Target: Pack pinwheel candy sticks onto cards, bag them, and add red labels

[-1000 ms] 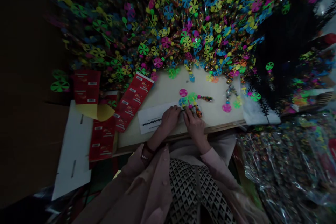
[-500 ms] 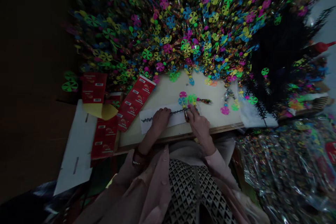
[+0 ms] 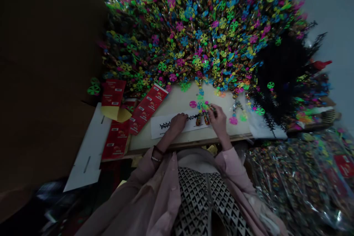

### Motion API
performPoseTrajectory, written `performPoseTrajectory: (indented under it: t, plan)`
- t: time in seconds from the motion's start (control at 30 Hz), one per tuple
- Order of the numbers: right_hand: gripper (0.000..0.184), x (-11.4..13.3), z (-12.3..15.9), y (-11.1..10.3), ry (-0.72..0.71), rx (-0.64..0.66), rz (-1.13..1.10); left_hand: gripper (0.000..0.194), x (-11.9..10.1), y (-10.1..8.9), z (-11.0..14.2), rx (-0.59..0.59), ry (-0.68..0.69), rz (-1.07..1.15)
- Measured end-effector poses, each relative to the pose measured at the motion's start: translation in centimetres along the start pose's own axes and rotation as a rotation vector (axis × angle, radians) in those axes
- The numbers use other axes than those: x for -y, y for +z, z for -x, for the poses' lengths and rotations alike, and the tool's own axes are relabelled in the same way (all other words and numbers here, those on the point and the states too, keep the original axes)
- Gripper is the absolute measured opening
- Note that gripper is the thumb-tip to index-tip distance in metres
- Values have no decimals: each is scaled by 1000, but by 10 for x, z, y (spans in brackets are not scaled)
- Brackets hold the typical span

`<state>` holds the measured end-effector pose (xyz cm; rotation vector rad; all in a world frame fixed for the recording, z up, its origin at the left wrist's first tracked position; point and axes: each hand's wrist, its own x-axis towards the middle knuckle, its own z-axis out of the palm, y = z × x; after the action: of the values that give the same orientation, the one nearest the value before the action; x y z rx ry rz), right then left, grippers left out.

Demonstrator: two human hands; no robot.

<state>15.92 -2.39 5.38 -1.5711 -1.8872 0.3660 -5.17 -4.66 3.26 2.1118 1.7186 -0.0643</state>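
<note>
The left hand [image 3: 177, 123] lies palm down with its fingers close together, pressing on a black toothed plastic strip [image 3: 166, 125] that runs across a white paper sheet [image 3: 163, 131] on the bench [image 3: 171, 99]. At 3 o'clock from that hand, two candy-filled tubes [image 3: 198, 120] hang from the strip among small green and blue pinwheels. The right hand [image 3: 218, 120] is narrow, its fingertips pinched on a third candy tube [image 3: 212, 110], though the fingers hide part of the grip. A loose pink pinwheel [image 3: 193, 104] lies at 10 o'clock from the right hand. Beyond the bench at 12 o'clock rises a dense heap of pinwheel candy sticks [image 3: 193, 33]. At 9 o'clock from the left hand lie red printed cards [image 3: 147, 108] and a white cardboard piece [image 3: 88, 151]. Black strips [image 3: 282, 73] are bunched at 2 o'clock from the right hand, and cellophane bags of candy [image 3: 290, 180] are piled at 4 o'clock.
</note>
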Motion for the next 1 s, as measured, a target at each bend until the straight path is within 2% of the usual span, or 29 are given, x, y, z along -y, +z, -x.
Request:
performPoseTrajectory:
  t: [0.13,0.23,0.3,0.47,0.57,0.7,0.87,1.0]
  plan:
    - [42,34,29,17,25,85,15,27,-3,4,3,-24,-8,-16]
    - [45,38,39,24,51,23,31,26,-3,7,5,-51,3,-24]
    - [46,37,44,28,34,27,82,26,-3,9,7,-70,9,-31]
    - [45,45,58,44,12,266,433,27,-2,12,7,-104,23,-35]
    - [48,50,61,49,21,314,599,26,1,13,6,-104,40,-29]
    - [51,52,61,50,-33,369,687,27,4,14,4,-104,48,-25]
    - [52,56,69,52,-103,322,726,27,2,12,6,-111,58,-24]
    - [52,57,77,46,-125,258,635,27,2,8,8,-114,62,-19]
